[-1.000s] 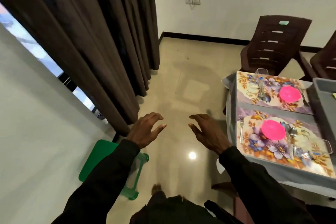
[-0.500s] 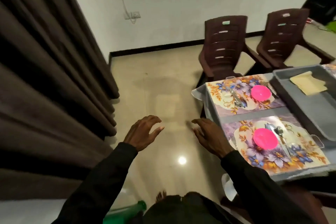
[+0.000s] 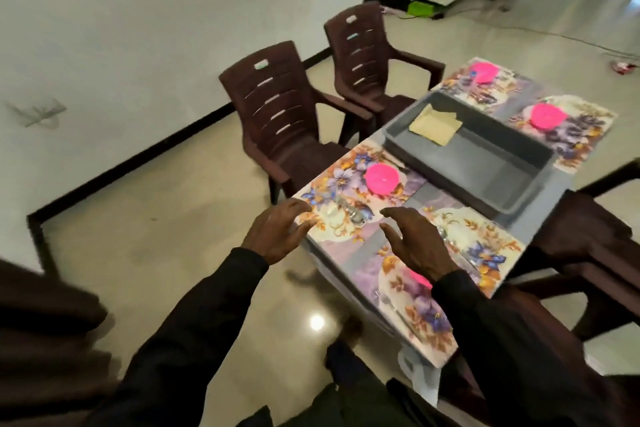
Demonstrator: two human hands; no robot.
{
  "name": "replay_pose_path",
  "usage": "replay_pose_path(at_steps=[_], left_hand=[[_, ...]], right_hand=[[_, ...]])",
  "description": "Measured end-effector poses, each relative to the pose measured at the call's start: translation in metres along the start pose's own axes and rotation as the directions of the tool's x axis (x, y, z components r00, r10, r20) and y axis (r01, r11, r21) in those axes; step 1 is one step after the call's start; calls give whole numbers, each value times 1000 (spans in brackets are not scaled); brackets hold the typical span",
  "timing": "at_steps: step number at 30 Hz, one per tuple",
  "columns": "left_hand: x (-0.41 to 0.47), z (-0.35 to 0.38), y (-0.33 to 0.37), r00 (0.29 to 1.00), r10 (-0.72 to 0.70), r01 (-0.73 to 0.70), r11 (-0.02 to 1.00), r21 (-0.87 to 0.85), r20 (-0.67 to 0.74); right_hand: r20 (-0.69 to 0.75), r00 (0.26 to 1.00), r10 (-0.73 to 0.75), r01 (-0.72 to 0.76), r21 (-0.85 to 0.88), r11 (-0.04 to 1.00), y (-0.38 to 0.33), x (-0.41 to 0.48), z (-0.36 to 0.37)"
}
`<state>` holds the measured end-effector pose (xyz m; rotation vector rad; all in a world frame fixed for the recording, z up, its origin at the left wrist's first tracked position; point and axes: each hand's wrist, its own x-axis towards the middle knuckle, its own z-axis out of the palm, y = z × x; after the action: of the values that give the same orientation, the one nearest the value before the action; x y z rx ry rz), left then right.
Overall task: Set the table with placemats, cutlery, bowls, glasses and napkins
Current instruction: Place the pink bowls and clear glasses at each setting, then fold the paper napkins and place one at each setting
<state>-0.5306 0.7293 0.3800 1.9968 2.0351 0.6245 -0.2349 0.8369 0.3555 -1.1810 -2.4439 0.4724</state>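
- Left grip (image 3: pixel 277 236) is open and empty, fingers spread and slightly bent. It hovers at the near-left corner of the counter (image 3: pixel 562 198), over the edge of the 1st floral rectangular placemat (image 3: pixel 346 198).
- Right grip (image 3: pixel 419 243) is also open and holds nothing. It is palm down above the 2nd floral placemat (image 3: pixel 485 253) at the near edge and hides most of the near pink round bowl (image 3: pixel 420 278) there.
- The 1st floral rectangular placemat carries the left pink plastic bowl (image 3: pixel 382 178); what lies beside it is too blurred to name.
- A grey rectangular plastic tray (image 3: pixel 502 170) lies across the middle of the counter, with cream folded napkins (image 3: pixel 434 123) at its left end.
- Beyond the tray, 2 far floral placemats (image 3: pixel 581 135) lie at the far edge, each with 1 of the far pink bowls (image 3: pixel 549 116).
- 2 dark brown plastic armchairs (image 3: pixel 277 114) stand along the counter's left edge.
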Motion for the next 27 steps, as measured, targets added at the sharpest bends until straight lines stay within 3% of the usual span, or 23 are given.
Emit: replay_pose_path(at_steps=[10, 22, 27], left_hand=[[260, 44, 17, 950, 240, -242, 970, -16, 200], [437, 106, 33, 849, 417, -423, 904, -54, 324], [495, 133, 18, 815, 442, -437, 894, -105, 374]], right_hand=[[-133, 926, 355, -361, -29, 932, 133, 112, -39], [-99, 840, 533, -540, -65, 839, 226, 217, -27], [-73, 760, 646, -649, -15, 761, 268, 269, 2]])
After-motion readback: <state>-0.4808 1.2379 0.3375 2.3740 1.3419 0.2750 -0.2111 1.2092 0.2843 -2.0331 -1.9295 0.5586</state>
